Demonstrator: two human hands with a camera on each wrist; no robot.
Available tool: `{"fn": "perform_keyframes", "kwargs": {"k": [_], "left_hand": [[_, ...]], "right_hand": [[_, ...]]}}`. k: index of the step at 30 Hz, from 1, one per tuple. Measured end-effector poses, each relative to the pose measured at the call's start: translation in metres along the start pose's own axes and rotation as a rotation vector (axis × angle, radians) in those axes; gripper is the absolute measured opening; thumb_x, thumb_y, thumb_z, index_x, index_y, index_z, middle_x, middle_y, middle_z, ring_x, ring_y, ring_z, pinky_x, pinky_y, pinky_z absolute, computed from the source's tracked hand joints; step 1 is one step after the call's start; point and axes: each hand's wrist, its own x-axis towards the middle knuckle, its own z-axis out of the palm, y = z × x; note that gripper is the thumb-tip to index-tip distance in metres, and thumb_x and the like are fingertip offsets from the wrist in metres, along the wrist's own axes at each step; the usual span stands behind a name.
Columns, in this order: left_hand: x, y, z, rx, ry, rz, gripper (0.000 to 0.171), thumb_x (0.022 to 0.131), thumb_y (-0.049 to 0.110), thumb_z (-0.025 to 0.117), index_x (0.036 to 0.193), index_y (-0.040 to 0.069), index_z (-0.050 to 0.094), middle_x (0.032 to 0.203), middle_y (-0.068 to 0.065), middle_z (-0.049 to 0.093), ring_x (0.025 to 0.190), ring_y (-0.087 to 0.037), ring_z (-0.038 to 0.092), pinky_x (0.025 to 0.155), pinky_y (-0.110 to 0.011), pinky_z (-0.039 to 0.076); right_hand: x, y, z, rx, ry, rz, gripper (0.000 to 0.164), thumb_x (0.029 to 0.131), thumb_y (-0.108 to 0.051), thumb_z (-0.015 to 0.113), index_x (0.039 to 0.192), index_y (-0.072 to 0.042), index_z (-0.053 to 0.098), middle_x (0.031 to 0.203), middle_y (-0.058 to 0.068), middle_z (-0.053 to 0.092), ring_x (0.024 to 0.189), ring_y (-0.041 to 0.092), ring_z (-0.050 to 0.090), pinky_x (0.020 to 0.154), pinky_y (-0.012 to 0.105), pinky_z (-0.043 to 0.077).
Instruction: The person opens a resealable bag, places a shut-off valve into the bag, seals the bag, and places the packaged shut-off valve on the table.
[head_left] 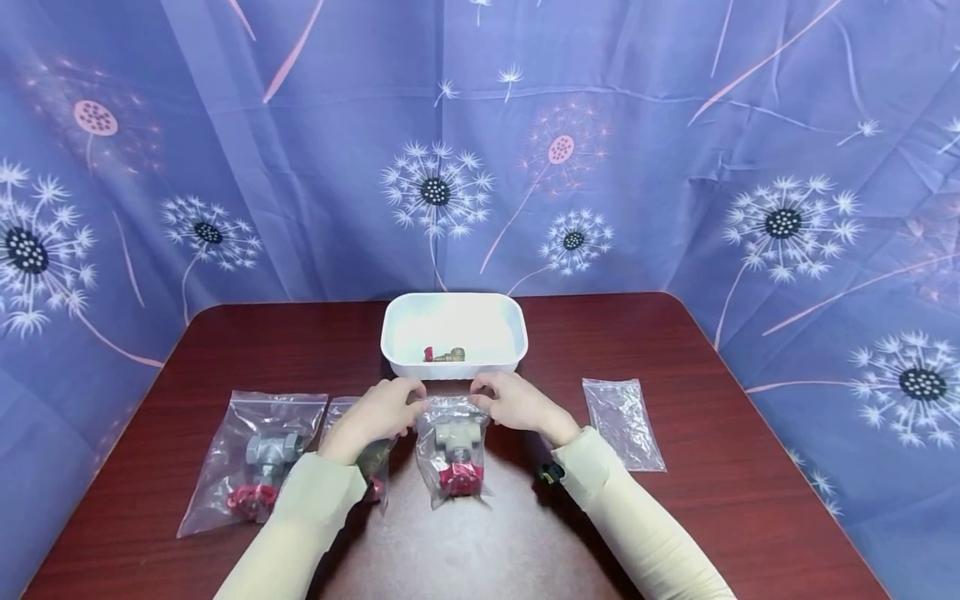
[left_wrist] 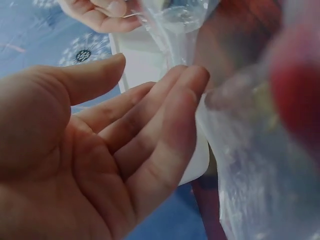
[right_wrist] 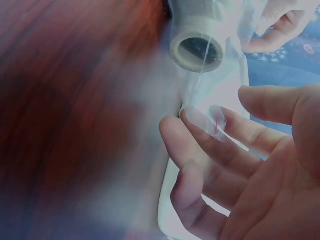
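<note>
A clear zip bag (head_left: 429,458) lies in front of me, holding a grey valve (head_left: 457,435) with a red handwheel (head_left: 461,478). At the bag's upper left corner is my left hand (head_left: 381,410), its thumb apart from its loosely bent fingers (left_wrist: 165,125). My right hand (head_left: 521,404) is at the upper right corner. In the right wrist view the bag's corner touches its fingers (right_wrist: 235,155), while the thumb stands away. One round opening of the valve (right_wrist: 197,52) shows through the plastic there.
Behind the hands stands a white tray (head_left: 453,368) with a small brass valve (head_left: 447,355) inside. Another bagged valve (head_left: 273,450) lies at left; a further bag (head_left: 381,475) is partly under my left arm. A flat clear bag (head_left: 624,425) lies right. A dark object (head_left: 551,472) sits beside my right sleeve.
</note>
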Motion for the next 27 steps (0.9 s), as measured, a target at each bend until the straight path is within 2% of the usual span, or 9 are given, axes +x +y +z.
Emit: {"fn": "perform_keyframes", "kwargs": {"k": [3,6,10,15,21,27], "left_hand": [[-0.001,-0.001,-0.001,-0.004,0.018,0.001,0.02,0.099,0.019,0.059,0.113,0.005,0.063,0.068,-0.008,0.063,0.057,-0.021,0.062,0.053,-0.03,0.047],[-0.002,-0.003,-0.002,-0.007,0.026,0.004,0.021,0.099,0.019,0.058,0.114,0.005,0.063,0.069,-0.006,0.063,0.059,-0.021,0.063,0.055,-0.031,0.047],[-0.006,-0.003,-0.005,-0.001,0.036,0.037,0.023,0.099,0.02,0.058,0.116,0.005,0.063,0.072,-0.004,0.065,0.061,-0.019,0.064,0.059,-0.032,0.047],[-0.01,-0.004,-0.01,0.028,0.061,0.096,0.027,0.1,0.023,0.058,0.12,0.006,0.063,0.084,-0.001,0.068,0.07,-0.016,0.064,0.069,-0.036,0.048],[-0.017,-0.006,-0.017,0.041,0.01,0.154,0.029,0.101,0.023,0.056,0.124,0.007,0.062,0.103,0.0,0.067,0.093,-0.016,0.063,0.08,-0.04,0.049],[-0.021,-0.008,-0.023,0.048,0.028,0.185,0.03,0.101,0.024,0.055,0.124,0.006,0.061,0.104,-0.001,0.067,0.097,-0.019,0.064,0.084,-0.041,0.049]], "right_hand": [[0.0,-0.001,-0.001,-0.022,0.027,-0.022,0.012,0.097,-0.014,0.06,0.102,-0.006,0.067,0.079,-0.004,0.06,0.062,0.008,0.055,0.068,0.03,0.047],[-0.002,-0.003,-0.002,0.019,0.025,-0.021,0.012,0.097,-0.013,0.059,0.103,-0.005,0.065,0.078,-0.002,0.061,0.06,0.009,0.057,0.064,0.029,0.049],[-0.005,-0.006,-0.006,0.119,0.003,0.0,0.013,0.098,-0.011,0.057,0.105,-0.003,0.064,0.078,0.006,0.065,0.056,0.021,0.062,0.057,0.029,0.05],[-0.008,-0.008,-0.009,0.2,-0.008,0.032,0.014,0.099,-0.014,0.056,0.106,-0.005,0.064,0.087,0.006,0.065,0.064,0.034,0.065,0.059,0.031,0.051],[-0.011,-0.009,-0.012,0.239,-0.016,0.051,0.016,0.1,-0.014,0.056,0.11,-0.005,0.064,0.097,0.003,0.065,0.069,0.033,0.066,0.064,0.032,0.049],[-0.014,-0.011,-0.015,0.264,-0.027,0.046,0.017,0.1,-0.014,0.055,0.111,-0.005,0.064,0.102,0.009,0.066,0.072,0.034,0.067,0.066,0.034,0.049]]}}
